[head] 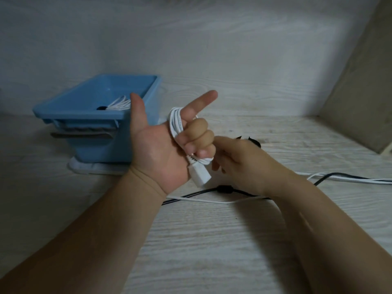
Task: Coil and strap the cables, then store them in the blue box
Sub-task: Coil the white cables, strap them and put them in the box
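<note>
My left hand (161,145) is raised palm up in front of the blue box (93,115). Loops of a white cable (176,124) are wound round its fingers, three of them curled over the coil, the index finger and thumb sticking out. The cable's white plug (200,176) hangs below the palm. My right hand (239,160) is just right of the coil, fingers bent toward it; whether it pinches the cable is hidden. A strapped white coil (119,105) lies inside the box.
A black cable (224,189) with a ferrite lump and a loose white cable (350,180) trail across the pale wood-grain table under my hands. Black straps (253,142) lie behind my right hand. The box stands on a white lid (93,169). A beige panel (360,85) leans at the right.
</note>
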